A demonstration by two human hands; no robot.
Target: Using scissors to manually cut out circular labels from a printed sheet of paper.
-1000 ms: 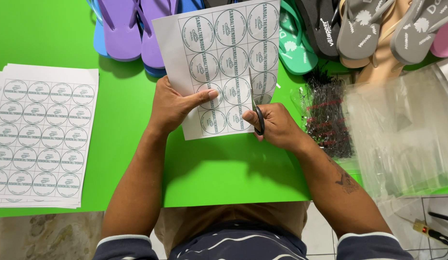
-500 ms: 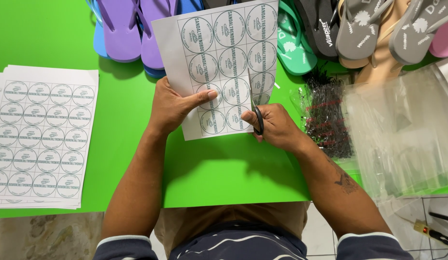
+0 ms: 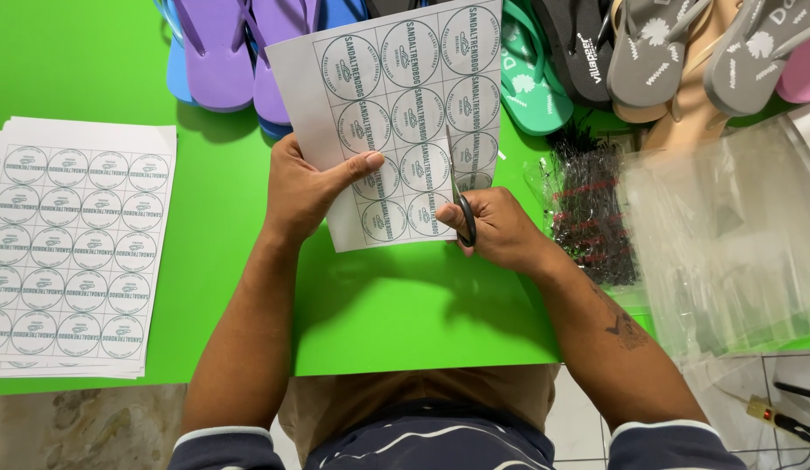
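Head view: over the green bench (image 3: 405,313) the left hand (image 3: 305,187) pinches a label sheet (image 3: 396,96) while the right hand (image 3: 501,228) grips scissors (image 3: 461,209) cutting into it, with flip-flops (image 3: 596,52) beyond, a sheet stack (image 3: 70,248) left, and clear bags (image 3: 727,235) right.

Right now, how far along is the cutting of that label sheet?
Early. The right hand has scissors partway up the held sheet, between its last two columns; no circle is freed. The left hand grips the sheet's left edge. The stack of uncut sheets on the green table is left.
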